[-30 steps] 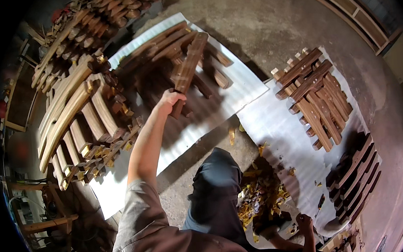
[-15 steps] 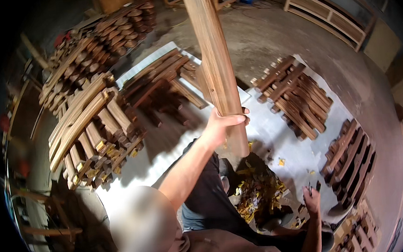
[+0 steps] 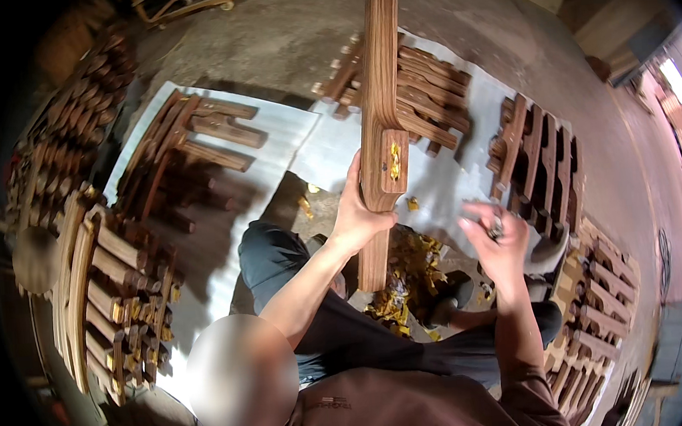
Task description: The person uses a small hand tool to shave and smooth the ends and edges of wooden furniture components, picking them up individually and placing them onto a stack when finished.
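My left hand (image 3: 361,211) is wrapped round a long brown wooden furniture part (image 3: 382,73), held nearly upright in front of me. A short block juts from its side, and a torn patch of yellow film or tape (image 3: 394,161) clings to the block's end face. My right hand (image 3: 502,240) is raised apart from the wood, to its right. Its thumb and forefinger reach toward the part, while the other fingers curl round a small dark tool (image 3: 495,230); blur hides its kind.
Yellow scraps (image 3: 397,309) lie heaped between my legs. White sheeting (image 3: 286,129) carries stacked wooden parts (image 3: 222,130) to the left, others (image 3: 431,86) ahead and more (image 3: 537,161) to the right. A taller stack (image 3: 114,287) stands close on my left.
The wooden part has turned, bringing its block with the yellow patch into sight. My right hand has risen from low on the right toward it. The view has swung to the right.
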`<state>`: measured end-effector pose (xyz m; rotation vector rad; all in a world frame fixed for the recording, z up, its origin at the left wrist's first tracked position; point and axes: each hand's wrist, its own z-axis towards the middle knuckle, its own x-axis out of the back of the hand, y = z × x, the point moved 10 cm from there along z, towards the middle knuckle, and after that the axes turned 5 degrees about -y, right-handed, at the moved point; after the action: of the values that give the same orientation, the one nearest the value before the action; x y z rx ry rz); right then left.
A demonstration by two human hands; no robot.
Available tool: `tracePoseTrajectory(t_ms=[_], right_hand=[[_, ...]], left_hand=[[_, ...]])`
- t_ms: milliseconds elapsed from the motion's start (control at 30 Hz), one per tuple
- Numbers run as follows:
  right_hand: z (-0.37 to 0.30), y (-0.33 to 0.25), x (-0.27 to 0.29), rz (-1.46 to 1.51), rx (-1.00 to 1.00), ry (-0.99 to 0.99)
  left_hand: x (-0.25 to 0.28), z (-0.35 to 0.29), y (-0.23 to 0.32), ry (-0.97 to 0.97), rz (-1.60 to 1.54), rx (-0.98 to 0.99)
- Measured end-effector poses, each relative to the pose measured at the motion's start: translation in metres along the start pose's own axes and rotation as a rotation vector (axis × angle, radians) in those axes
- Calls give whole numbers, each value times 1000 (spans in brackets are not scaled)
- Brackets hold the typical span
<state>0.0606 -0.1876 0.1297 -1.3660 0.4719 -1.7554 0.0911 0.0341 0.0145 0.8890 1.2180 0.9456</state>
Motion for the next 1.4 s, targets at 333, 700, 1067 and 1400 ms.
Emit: tracePoseTrajectory(t_ms=[333, 700, 1067, 1400], right_hand=[[38, -27, -53, -222, 164, -127], [34, -13, -65, -371, 273, -227], [19, 34, 49, 217, -168, 18], [47, 108, 4, 758, -416, 56]], left_hand=[[-20, -10, -30, -86, 207, 69], [-24, -10, -33, -123, 436, 165], [-23, -14, -44, -214, -78, 194], [-43, -20, -48, -400, 293, 8]])
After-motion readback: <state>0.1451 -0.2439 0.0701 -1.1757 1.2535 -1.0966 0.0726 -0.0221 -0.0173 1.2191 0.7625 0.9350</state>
